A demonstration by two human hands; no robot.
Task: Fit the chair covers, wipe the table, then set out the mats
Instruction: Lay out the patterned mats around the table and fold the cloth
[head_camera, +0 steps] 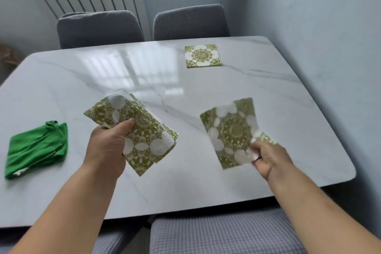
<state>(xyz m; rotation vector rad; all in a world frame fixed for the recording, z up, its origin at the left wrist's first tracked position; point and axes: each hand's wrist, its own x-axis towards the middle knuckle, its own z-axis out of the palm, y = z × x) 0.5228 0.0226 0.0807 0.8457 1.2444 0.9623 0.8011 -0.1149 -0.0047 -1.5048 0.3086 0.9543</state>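
I'm on the mat step. The table (82, 88) under both grips looks wiped, and the chair covers (99, 27) beyond are fitted. The green cloth (37, 146) lies left of my left hand (107, 146), which clutches the mat stack (144, 130). One laid mat (203, 55) sits well beyond my right hand (268, 156), which pinches a single mat (231, 130). Next I should lay it flat below.

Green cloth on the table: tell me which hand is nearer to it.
Left. The left hand, gripping the mat bundle, is just right of the green cloth; the right hand, pinching a single mat, is much farther right.
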